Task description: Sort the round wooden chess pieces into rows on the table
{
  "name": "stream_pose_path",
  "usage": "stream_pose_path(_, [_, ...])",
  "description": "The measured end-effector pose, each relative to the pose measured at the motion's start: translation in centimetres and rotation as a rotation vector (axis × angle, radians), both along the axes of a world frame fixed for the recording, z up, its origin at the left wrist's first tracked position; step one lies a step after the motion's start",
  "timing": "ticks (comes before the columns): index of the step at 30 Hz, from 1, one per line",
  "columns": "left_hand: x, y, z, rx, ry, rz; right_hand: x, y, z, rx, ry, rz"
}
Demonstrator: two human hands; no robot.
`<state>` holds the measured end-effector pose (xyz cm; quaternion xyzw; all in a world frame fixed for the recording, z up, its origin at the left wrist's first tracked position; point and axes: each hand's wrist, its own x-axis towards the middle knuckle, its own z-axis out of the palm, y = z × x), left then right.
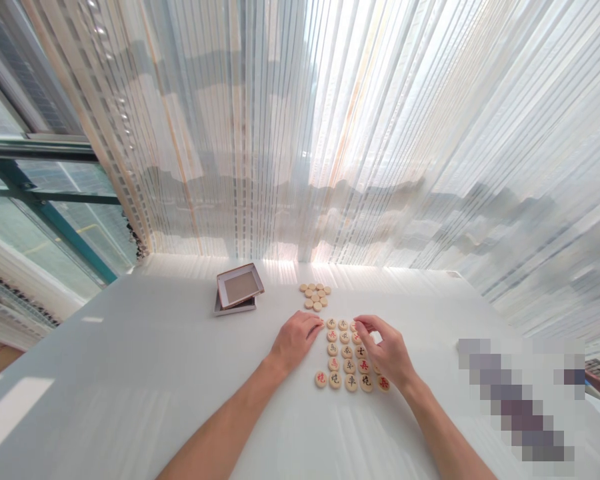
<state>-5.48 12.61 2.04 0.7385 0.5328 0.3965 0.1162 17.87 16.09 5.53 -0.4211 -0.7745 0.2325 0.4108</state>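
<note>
Round wooden Chinese chess pieces with red or black characters stand in rows on the white table, such as a black piece (351, 383) in the nearest row. My left hand (295, 339) is at the upper left of the rows, its fingertips closed on a red-marked piece (322, 323). At the other end of that far row, my right hand (387, 347) pinches another red-marked piece (353, 326) between thumb and finger. The right hand covers part of the right-hand columns. Beyond the rows lies a loose cluster of blank-looking pieces (315, 298).
A shallow open box (221, 308) with its lid or tray (225, 291) resting askew on it sits at the back left. A striped sheer curtain (280, 167) hangs along the table's (145, 360) far edge. A pixelated long object (520, 407) lies at the right.
</note>
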Motion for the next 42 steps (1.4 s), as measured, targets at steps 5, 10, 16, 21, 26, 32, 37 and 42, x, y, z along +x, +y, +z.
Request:
stream_pose_path(5, [0.1, 0.2, -0.3, 0.008, -0.023, 0.003, -0.1, 0.0, 0.0, -0.012, 0.0, 0.008])
stream_pose_path(10, [0.1, 0.3, -0.4, 0.014, -0.003, 0.016, 0.0, 0.1, -0.2, -0.031, -0.004, 0.012])
stream_pose_path(16, [-0.2, 0.2, -0.2, 0.011, 0.084, 0.005, 0.1, 0.1, -0.4, -0.033, -0.007, 0.015])
stream_pose_path(21, [0.0, 0.1, 0.0, 0.015, 0.119, -0.015, 0.1, 0.2, -0.5, -0.049, -0.015, 0.022])
stream_pose_path(26, [0.0, 0.0, 0.0, 0.054, 0.17, 0.013, 0.1, 0.2, -0.5, -0.057, -0.015, 0.013])
stream_pose_path(32, [-1.2, 0.3, 0.1, 0.089, 0.249, 0.122, 0.0, 0.1, -0.5, -0.053, -0.009, 0.016])
stream_pose_path(37, [-1.7, 0.7, -1.0, -0.002, 0.337, 0.13, 0.0, 0.1, -0.7, -0.05, -0.009, 0.022])
stream_pose_path(42, [-1.7, 0.6, -1.2, 0.002, 0.329, 0.169, 0.1, 0.2, -0.7, -0.037, -0.011, 0.025])
